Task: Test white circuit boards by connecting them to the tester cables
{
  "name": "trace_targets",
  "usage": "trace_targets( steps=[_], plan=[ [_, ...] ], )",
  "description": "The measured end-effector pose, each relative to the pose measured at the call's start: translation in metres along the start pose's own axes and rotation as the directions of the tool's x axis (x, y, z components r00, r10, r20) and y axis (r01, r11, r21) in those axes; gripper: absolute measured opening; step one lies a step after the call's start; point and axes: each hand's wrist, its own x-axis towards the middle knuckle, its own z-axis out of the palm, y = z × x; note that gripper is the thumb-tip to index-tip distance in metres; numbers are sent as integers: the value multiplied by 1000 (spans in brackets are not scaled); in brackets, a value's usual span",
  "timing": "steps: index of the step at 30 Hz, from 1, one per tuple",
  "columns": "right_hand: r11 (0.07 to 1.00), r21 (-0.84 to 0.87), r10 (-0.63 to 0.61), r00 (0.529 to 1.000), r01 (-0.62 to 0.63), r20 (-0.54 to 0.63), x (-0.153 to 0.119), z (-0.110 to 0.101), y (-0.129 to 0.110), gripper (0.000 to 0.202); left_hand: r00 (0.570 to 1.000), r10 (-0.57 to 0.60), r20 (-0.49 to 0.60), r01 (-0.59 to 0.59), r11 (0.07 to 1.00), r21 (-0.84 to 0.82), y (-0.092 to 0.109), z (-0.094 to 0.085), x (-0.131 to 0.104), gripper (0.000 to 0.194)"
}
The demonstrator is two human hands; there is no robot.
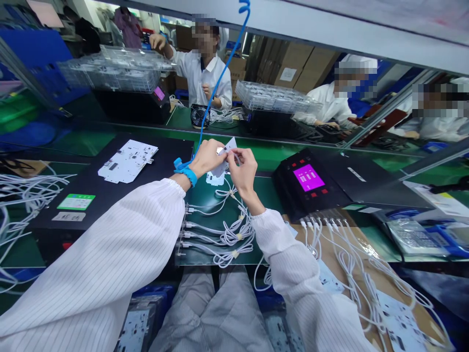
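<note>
My left hand [209,155], with a blue wrist strap [186,172] at its wrist, grips a white circuit board [230,144] held tilted above the bench. Close against it, my right hand [242,171] pinches what looks like the end of a white cable [239,158] at the board's edge; the fingers hide the plug itself. Just below the hands lies another small white board [215,179]. Coiled white cables [234,233] run across the green mat beneath my forearms, several of them plugged in at the left.
A larger white circuit board [129,160] lies on a black box [88,195] at left. To the right stands a black tester [293,186] with a lit magenta screen [308,176]. A blue coiled cord [227,63] hangs ahead. Co-workers in white sit across the bench.
</note>
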Motion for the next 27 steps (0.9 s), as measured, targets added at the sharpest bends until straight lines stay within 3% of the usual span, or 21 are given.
trace_targets(
  steps=[15,27],
  plan=[
    [999,-40,-27,1000,28,15,0,4,-1,22,1000,-8,29,9,1000,-23,7,-3,-4,24],
    [991,-108,-78,996,82,39,-2,6,-5,24,997,-81,-4,81,995,-61,-2,7,-7,22]
  ],
)
